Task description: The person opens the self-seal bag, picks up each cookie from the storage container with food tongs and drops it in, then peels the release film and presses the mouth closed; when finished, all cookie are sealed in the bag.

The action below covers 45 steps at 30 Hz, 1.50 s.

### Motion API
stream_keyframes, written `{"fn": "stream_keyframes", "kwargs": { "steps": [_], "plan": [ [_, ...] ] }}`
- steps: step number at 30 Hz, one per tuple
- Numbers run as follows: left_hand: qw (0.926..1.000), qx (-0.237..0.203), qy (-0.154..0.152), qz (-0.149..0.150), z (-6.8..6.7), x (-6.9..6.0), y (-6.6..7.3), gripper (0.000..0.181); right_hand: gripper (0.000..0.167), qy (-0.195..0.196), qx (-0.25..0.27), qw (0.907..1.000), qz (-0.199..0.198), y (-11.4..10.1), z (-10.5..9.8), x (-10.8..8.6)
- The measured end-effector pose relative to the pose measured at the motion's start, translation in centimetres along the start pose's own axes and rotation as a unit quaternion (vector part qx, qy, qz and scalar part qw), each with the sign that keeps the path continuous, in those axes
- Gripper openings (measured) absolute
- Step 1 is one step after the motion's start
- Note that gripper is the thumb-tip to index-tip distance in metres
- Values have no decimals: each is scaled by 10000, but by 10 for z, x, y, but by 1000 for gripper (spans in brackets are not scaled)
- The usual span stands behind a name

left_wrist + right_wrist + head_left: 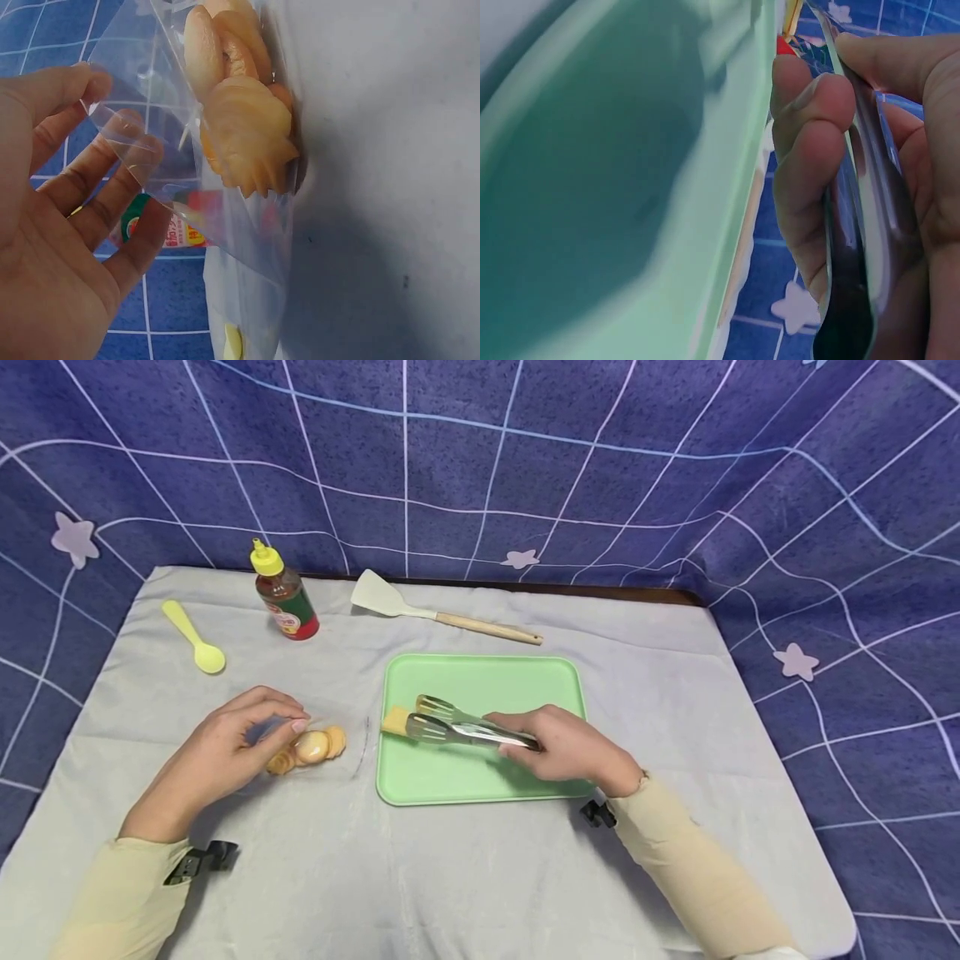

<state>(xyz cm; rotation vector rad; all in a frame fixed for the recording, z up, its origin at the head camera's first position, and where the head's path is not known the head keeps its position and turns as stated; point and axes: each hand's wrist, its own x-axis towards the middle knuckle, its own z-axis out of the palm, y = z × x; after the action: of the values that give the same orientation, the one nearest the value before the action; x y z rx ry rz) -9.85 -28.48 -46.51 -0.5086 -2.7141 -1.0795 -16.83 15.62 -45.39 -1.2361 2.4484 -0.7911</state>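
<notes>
My left hand [225,743] pinches the upper edge of a clear plastic bag [142,67] between thumb and forefinger, its other fingers spread behind the film. Several golden-brown pastries [312,747] lie inside; one has a scalloped, shell-like shape [247,131] in the left wrist view. My right hand [562,743] grips metal tongs [480,733] above a light green tray [480,789]. The slotted tong heads stand apart and point left. By their tips is a flat yellow piece [394,721] at the tray's left edge; whether the tongs touch it I cannot tell.
Behind the bag stands a sauce bottle [288,597] with a yellow cap. A yellow spoon [193,637] lies at the far left. Beyond the tray, a white spatula [442,614] with a wooden handle lies near the table's back edge. A blue curtain [480,460] hangs behind.
</notes>
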Motion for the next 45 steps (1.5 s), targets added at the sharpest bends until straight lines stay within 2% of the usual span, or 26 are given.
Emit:
{"fn": "stream_keyframes", "kwargs": {
  "steps": [6,14,21,29,33,37,41,45],
  "plan": [
    [9999,119,-7,-6,0,-1,-2,6,47,-136,55,9996,-230,-15,11,18],
    [9998,168,8,64,-1,-1,-1,7,46,-194,-428,9965,-697,-39,26,50],
    [9998,126,51,115,-2,2,2,12,45,-247,-612,9951,-739,-49,33,71],
    [9998,150,66,115,-4,3,3,13,45,-250,-683,9938,-839,-55,39,84],
    [9998,135,86,149,-4,4,3,12,46,-211,-625,9947,-787,-56,39,83],
    [9997,153,97,146,-3,3,2,14,49,-125,-566,9964,-624,-53,37,73],
    [9998,173,83,77,-2,2,1,14,53,75,-298,9985,-460,-45,32,54],
    [9999,129,92,58,-2,1,0,15,63,454,335,9984,-17,-31,26,27]
  ]
}}
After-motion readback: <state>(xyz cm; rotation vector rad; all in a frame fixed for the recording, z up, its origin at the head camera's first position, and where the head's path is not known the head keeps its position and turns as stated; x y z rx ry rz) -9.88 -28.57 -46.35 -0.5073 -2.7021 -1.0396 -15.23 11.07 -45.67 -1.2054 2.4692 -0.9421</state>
